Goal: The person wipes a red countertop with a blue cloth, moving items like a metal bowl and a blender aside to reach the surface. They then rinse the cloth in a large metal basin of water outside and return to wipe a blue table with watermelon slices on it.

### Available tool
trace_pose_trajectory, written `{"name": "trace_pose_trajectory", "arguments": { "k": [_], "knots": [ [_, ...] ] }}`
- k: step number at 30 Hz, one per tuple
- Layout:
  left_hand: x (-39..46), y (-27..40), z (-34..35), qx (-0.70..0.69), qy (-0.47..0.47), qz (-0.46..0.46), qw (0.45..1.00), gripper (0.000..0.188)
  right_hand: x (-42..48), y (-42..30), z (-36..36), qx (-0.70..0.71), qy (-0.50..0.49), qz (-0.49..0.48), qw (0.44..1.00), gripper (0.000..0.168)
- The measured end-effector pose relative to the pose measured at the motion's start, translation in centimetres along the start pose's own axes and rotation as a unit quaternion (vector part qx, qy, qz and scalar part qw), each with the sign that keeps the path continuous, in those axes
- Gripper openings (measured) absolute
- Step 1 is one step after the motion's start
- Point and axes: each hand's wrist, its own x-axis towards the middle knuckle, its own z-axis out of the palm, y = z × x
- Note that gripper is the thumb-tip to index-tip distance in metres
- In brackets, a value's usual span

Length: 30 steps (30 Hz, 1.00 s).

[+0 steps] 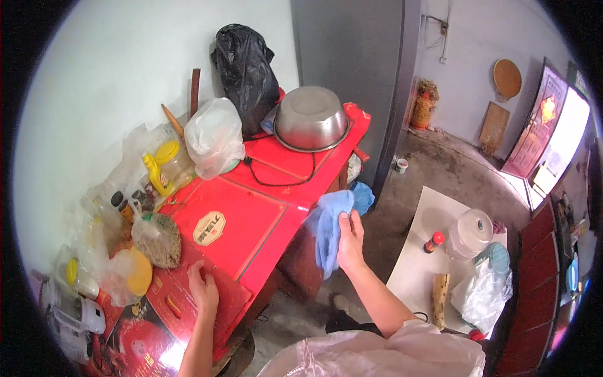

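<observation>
My right hand (351,240) grips a blue cloth (330,226), which hangs in folds beyond the near edge of the red-covered table (264,221). My left hand (203,287) rests on the red covering near that edge, fingers apart, with nothing seen in it. Just left of it lies a small reddish, elongated item (173,307). A knotted plastic bag of grain-like bits (158,238) stands beyond my left hand. Toward the back, an upturned stainless steel basin (311,118) sits by a black plastic bag (247,75) and a white plastic bag (214,136).
Along the wall stand a yellow bottle (158,174), a yellow-lidded jar (169,153) and a white kitchen scale (77,311). A black cord (282,184) curls on the table. To the right, a low white table (410,264) holds a red-capped bottle (433,241), a clear container (470,234) and a wooden piece (440,299).
</observation>
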Motion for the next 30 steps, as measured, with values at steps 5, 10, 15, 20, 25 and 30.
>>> {"name": "trace_pose_trajectory", "arguments": {
  "k": [5, 10, 15, 20, 25, 30],
  "knots": [
    [2.0, 10.6, 4.7, 0.070, -0.066, 0.141, 0.985, 0.046, 6.6, 2.2, 0.4, -0.330, -0.064, -0.226, 0.914, 0.029],
    [5.1, 18.1, 13.5, 0.021, -0.164, 0.237, 0.957, 0.046, 15.1, 4.8, -0.4, -0.530, -0.121, -0.346, 0.765, 0.026],
    [7.7, 21.2, 20.7, 0.002, -0.211, 0.242, 0.947, 0.043, 19.9, 3.2, 0.7, -0.463, -0.140, -0.348, 0.803, 0.019],
    [9.9, 21.6, 26.0, 0.039, -0.232, 0.263, 0.936, 0.044, 25.5, 2.2, 0.8, -0.292, -0.076, -0.298, 0.906, 0.017],
    [11.6, 20.5, 29.5, 0.095, -0.239, 0.277, 0.926, 0.045, 30.3, 0.6, 1.0, 0.049, -0.047, -0.104, 0.992, 0.030],
    [11.1, 19.1, 30.1, 0.134, -0.258, 0.258, 0.922, 0.046, 33.5, 1.0, 0.7, -0.145, -0.039, -0.077, 0.986, 0.020]
  ]
}}
